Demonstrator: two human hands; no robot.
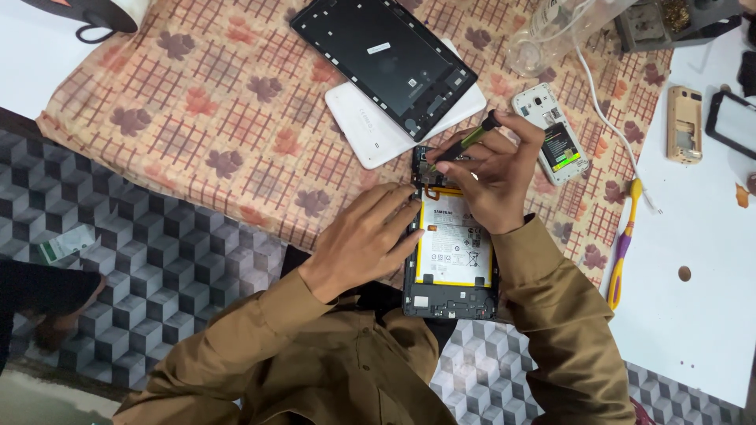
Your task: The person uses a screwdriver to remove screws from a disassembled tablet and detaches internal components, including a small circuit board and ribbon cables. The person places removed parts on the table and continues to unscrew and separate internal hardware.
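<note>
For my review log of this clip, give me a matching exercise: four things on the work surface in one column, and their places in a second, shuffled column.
Things:
1. green-handled screwdriver
2. opened tablet with white battery
3. black tablet frame
4. yellow and purple toothbrush

Places:
A. lying on the white back cover
B. held in the right hand
C. at the cloth's right edge
D. steadied by the left hand

Pairs: 1-B, 2-D, 3-A, 4-C
</note>
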